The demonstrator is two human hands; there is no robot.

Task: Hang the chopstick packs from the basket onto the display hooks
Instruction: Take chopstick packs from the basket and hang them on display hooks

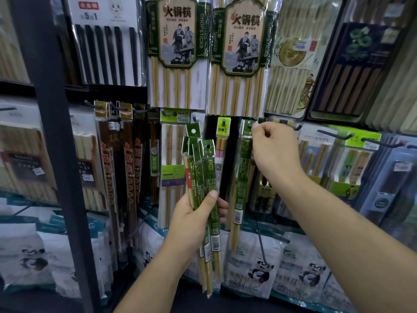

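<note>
My left hand [196, 219] grips a bundle of several slim green chopstick packs [204, 177], held upright in front of the display, their punched header tabs fanned at the top. My right hand [274, 152] pinches the green header of another green chopstick pack [240, 181] at a display hook [250, 125]; that pack hangs down below the hand. I cannot tell whether its hole sits on the hook. The basket is not in view.
Hanging chopstick packs fill the wall: two large beige hot-pot packs [178, 50] above, dark red-lettered packs [117, 168] at left. Bare hook ends [334, 135] stick out at right. A dark metal post [52, 132] stands at left. Panda-printed bags [259, 265] line the shelf below.
</note>
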